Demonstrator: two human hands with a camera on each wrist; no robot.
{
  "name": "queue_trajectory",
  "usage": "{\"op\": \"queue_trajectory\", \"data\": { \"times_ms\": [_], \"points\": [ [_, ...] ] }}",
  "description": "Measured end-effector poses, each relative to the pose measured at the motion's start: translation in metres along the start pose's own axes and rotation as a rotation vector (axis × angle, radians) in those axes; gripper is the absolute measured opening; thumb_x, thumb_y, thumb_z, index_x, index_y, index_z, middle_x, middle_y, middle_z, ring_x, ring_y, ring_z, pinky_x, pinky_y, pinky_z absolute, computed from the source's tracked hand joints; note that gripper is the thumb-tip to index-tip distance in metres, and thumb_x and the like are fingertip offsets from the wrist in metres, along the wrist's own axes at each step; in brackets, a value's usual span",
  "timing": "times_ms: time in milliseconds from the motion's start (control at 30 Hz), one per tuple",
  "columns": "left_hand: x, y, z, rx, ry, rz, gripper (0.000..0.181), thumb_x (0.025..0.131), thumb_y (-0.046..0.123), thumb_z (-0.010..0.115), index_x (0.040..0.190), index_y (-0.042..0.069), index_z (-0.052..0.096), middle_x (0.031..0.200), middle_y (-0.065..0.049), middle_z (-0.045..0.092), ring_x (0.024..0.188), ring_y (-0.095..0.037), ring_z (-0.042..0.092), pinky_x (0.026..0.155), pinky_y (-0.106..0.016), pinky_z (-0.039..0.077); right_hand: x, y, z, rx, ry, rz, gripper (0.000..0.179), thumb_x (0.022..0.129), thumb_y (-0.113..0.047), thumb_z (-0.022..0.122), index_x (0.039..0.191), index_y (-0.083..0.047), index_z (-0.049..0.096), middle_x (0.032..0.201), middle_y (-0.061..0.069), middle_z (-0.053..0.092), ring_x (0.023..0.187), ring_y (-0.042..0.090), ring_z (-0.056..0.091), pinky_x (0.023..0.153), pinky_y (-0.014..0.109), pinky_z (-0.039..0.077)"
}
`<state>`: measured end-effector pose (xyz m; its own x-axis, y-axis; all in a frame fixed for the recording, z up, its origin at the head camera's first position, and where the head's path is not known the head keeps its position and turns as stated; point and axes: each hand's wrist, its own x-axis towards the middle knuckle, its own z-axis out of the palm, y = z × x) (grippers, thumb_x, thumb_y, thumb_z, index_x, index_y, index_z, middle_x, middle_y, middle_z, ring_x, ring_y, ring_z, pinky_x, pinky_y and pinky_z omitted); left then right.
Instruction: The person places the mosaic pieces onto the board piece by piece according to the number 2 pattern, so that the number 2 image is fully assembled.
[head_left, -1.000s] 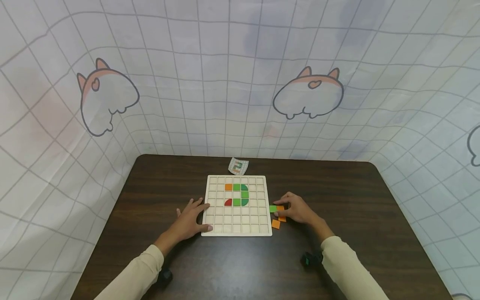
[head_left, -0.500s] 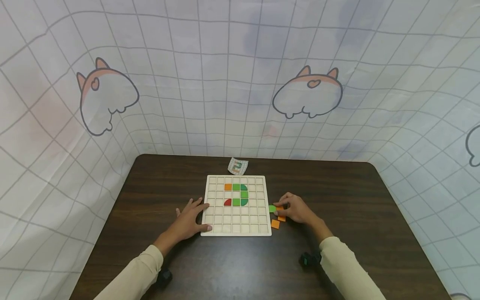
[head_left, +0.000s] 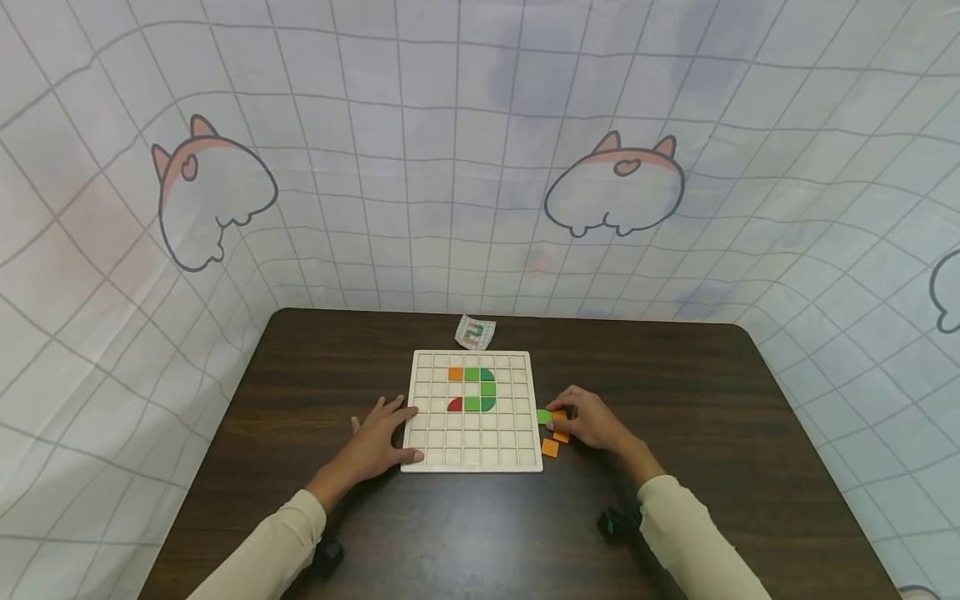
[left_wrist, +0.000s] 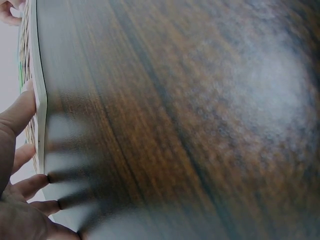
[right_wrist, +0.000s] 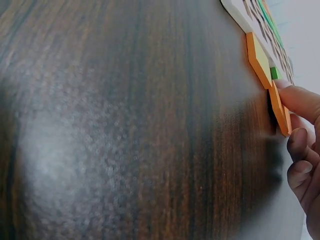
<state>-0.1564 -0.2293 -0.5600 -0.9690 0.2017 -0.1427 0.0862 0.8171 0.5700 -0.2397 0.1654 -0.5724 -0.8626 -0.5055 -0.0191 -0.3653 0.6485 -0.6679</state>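
A cream grid board (head_left: 472, 437) lies on the table, with orange, green, dark green and red tiles set in its squares. My left hand (head_left: 377, 440) rests at its left edge, fingers spread, thumb and a fingertip on the rim. In the left wrist view, the left thumb (left_wrist: 22, 110) lies against the board's edge. Just off the board's right edge, my right hand (head_left: 592, 418) pinches a light green tile (head_left: 543, 417) between thumb and forefinger. Orange tiles (head_left: 551, 448) lie under and beside these fingers. One orange tile (right_wrist: 259, 61) sits close along the board in the right wrist view.
Behind the board lies a small paper card (head_left: 476, 332) printed with a coloured pattern on a grid. The dark wooden table (head_left: 675, 375) ends at a white gridded cloth (head_left: 450, 208) at the back and sides. Black devices (head_left: 618, 522) show by both wrists.
The light green tile shows slightly tilted between the right fingertips now. Both hands hold nearly the same place, and the board stays put.
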Motion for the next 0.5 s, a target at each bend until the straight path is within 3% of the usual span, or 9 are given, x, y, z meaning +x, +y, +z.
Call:
{"op": "queue_trajectory", "data": {
  "times_ms": [500],
  "points": [
    [0.0002,0.0007,-0.0006,0.012,0.000,0.002,0.079,0.080,0.038,0.084,0.147,0.011,0.052,0.162,-0.019,0.033,0.152,-0.048,0.016,0.104,-0.085,0.007,0.0003,-0.0001,0.0016,-0.022,0.023,-0.030,0.024,0.087,-0.022,0.081,0.108,-0.011,0.074,0.108,0.004,0.063,0.081,0.013,0.051,0.068,0.024,0.044]
  ]
}}
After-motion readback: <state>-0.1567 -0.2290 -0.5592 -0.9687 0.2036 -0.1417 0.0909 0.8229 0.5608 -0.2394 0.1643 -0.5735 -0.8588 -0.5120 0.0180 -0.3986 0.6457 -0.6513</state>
